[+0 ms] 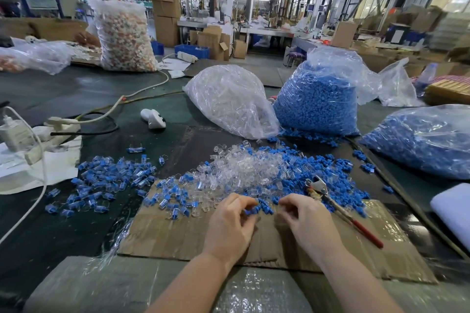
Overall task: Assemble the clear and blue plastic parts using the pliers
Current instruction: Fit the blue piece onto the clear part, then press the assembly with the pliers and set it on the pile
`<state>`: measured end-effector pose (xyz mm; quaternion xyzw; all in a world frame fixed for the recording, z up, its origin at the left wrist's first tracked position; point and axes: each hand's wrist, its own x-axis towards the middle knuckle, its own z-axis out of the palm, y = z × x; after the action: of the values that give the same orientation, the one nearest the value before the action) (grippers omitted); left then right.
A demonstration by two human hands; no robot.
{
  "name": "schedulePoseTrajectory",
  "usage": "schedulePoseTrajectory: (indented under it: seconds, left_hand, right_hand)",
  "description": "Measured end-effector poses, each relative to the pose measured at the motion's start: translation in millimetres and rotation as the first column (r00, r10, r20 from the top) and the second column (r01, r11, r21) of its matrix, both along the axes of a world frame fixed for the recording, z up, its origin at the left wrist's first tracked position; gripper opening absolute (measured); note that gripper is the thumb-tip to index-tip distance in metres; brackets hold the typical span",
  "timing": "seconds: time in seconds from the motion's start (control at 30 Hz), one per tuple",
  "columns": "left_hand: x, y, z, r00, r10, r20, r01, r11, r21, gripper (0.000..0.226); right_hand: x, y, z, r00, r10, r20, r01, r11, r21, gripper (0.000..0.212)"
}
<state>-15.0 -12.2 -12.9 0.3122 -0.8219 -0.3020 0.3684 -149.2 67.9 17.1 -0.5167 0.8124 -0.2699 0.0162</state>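
A heap of loose clear parts (244,173) lies mid-table, with loose blue parts (323,173) to its right. My left hand (230,223) pinches a small blue part (251,210) at its fingertips. My right hand (302,218) hovers beside it with fingers curled; whether it holds a clear part I cannot tell. The red-handled pliers (338,208) lie untouched on the cardboard just right of my right hand. A spread of joined clear-and-blue pieces (106,180) lies to the left.
Behind the heaps stand a bag of clear parts (229,99) and two bags of blue parts (318,99) (422,140). A cardboard sheet (178,239) covers the work spot. Power strip and cables (61,127) lie at left. Another person sits far left behind a big bag (124,38).
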Motion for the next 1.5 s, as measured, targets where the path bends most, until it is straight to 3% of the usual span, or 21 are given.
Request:
schedulePoseTrajectory:
  seconds: [0.17,0.27,0.37,0.47,0.57,0.7,1.17,1.27,1.37,1.5]
  left_hand:
    - [1,1,-1,0.996,-0.070,-0.046,0.070,0.997,-0.020,0.028]
    - [2,0,-1,0.994,-0.015,-0.105,0.020,0.999,0.040,0.025]
    - [2,-2,-3,0.989,0.053,-0.141,-0.034,0.991,0.133,0.021]
    - [2,-3,-4,0.983,0.096,-0.153,-0.056,0.968,0.244,0.022]
    - [2,-3,-4,0.989,0.095,-0.116,-0.058,0.955,0.292,0.028]
    - [2,-5,-4,0.993,0.086,-0.079,-0.059,0.952,0.301,0.030]
    - [3,-7,-6,0.999,0.007,-0.043,0.006,0.952,0.305,0.018]
    - [4,-7,-8,1.000,-0.027,0.010,0.023,0.960,0.278,0.013]
    - [3,-7,-9,1.000,-0.007,0.028,-0.001,0.962,0.273,0.018]
    - [1,-8,-9,1.000,0.025,0.016,-0.028,0.968,0.250,0.018]
  right_hand:
    - [20,-17,3,0.946,0.016,0.323,0.008,0.997,-0.075,0.021]
    - [25,-23,2,0.916,0.054,0.398,-0.035,0.998,-0.054,0.019]
    - [21,-23,-1,0.945,0.036,0.325,-0.012,0.997,-0.076,0.015]
    - [16,-20,-6,0.993,-0.098,0.070,0.101,0.994,-0.051,0.013]
    - [17,-21,-12,0.979,-0.161,-0.126,0.166,0.986,0.031,0.018]
    - [22,-27,-19,0.955,-0.197,-0.222,0.215,0.975,0.063,0.020]
    - [23,-28,-26,0.948,-0.222,-0.226,0.225,0.974,-0.015,0.010]
    - [28,-24,-27,0.945,-0.236,-0.226,0.216,0.970,-0.111,0.008]
    - [29,-18,-29,0.950,-0.251,-0.187,0.204,0.950,-0.238,0.023]
    - [30,-14,-30,0.974,-0.185,-0.131,0.133,0.933,-0.334,0.025]
